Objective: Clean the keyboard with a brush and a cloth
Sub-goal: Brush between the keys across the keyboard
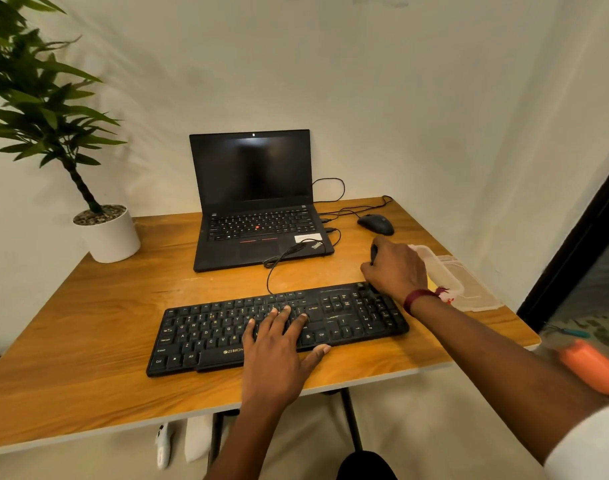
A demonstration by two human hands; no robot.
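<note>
A black wired keyboard [209,337] lies near the front edge of the wooden table [88,323]. My left hand [279,344] rests flat on its middle keys with the fingers spread and the thumb at the front edge. My right hand [396,268] is over the keyboard's far right corner, fingers curled round a dark handle that looks like the brush [373,252]; only its tip shows and the bristles are hidden. A sliver of yellow, possibly the cloth [432,283], peeks out behind my right wrist.
An open black laptop [254,202] stands behind the keyboard with cables trailing from it. A black mouse [375,224] sits at the back right. A clear plastic container [448,278] is at the right edge, a potted plant [109,233] at the back left.
</note>
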